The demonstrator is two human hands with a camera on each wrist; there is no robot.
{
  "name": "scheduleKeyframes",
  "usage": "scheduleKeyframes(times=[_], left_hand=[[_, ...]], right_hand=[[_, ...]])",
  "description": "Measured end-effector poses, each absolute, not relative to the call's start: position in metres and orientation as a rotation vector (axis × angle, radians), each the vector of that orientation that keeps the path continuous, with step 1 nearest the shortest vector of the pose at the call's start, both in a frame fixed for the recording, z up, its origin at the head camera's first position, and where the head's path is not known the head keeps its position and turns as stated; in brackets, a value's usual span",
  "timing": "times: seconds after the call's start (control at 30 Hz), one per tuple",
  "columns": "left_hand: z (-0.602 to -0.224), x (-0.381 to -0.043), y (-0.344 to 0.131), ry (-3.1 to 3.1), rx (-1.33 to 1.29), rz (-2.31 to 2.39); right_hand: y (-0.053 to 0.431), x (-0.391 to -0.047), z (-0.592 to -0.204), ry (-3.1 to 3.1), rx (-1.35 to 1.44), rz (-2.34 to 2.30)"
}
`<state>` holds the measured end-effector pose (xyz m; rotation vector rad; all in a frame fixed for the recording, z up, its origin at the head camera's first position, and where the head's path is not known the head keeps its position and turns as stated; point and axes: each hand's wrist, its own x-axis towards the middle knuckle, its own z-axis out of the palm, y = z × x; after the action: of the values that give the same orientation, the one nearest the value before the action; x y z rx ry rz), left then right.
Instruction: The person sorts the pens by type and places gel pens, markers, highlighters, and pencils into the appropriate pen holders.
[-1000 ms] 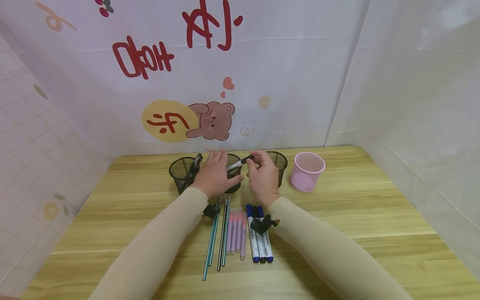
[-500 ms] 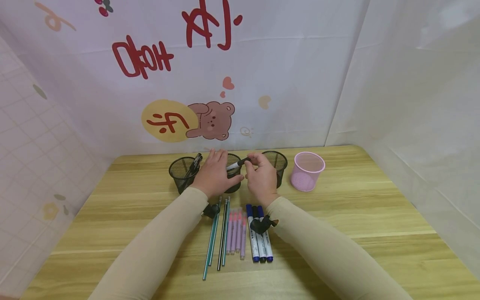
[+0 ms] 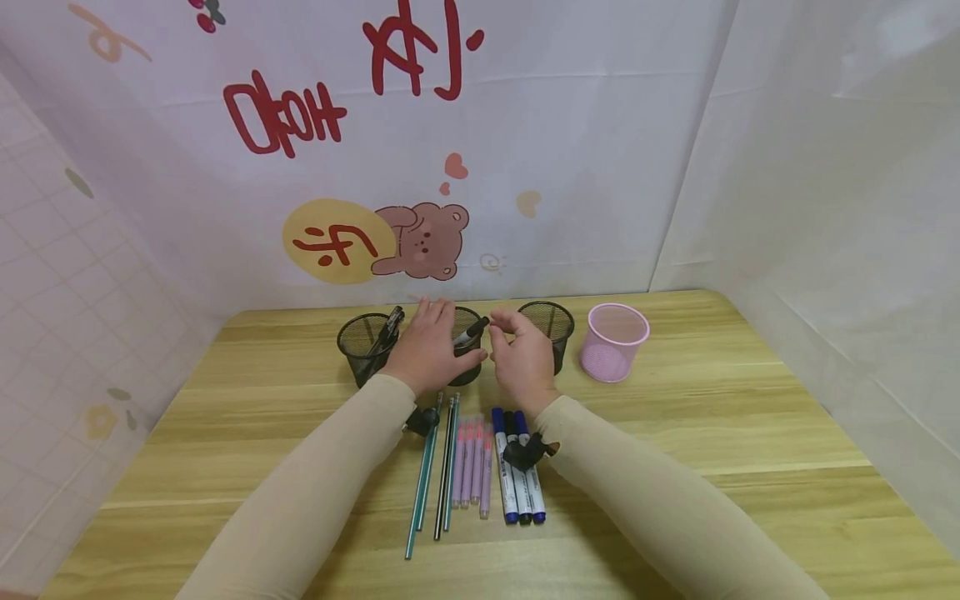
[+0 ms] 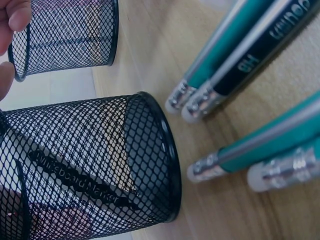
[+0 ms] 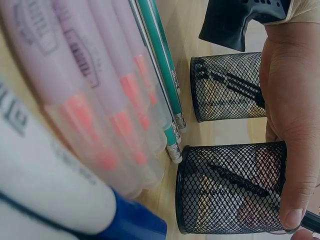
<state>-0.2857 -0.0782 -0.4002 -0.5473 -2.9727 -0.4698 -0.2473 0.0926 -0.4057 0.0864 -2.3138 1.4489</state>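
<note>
A white whiteboard marker (image 3: 471, 332) with a black cap leans inside the middle black mesh pen holder (image 4: 100, 165), its cap above the rim. My left hand (image 3: 429, 350) holds that pen holder at its left side, the thumb lying across the front near the rim. Just right of the cap is my right hand (image 3: 522, 358), thumb and fingers bent and slightly apart with nothing seen between them. The left black mesh pen holder (image 3: 365, 340) contains black pens (image 3: 388, 327). Behind my right hand stands another black mesh pen holder (image 3: 553, 321), partly hidden.
A pink mesh pen holder (image 3: 611, 354) stands at the right. On the wooden table (image 3: 712, 433) lie several pencils (image 3: 427, 475), several purple highlighters (image 3: 468, 467) and three whiteboard markers (image 3: 521, 487). A white printed curtain (image 3: 585, 125) hangs behind.
The whiteboard marker has slid lower and left into the middle pen holder. My right hand moved slightly left with it, then let go of the cap. My left hand stays in place.
</note>
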Motion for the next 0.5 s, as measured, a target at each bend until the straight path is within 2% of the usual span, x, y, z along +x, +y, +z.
scheduleKeyframes(times=[0.5], left_hand=[[-0.404, -0.287, -0.079, -2.984, -0.537, -0.469]], right_hand=[[0.112, -0.238, -0.398, -2.358, 0.174, 1.378]])
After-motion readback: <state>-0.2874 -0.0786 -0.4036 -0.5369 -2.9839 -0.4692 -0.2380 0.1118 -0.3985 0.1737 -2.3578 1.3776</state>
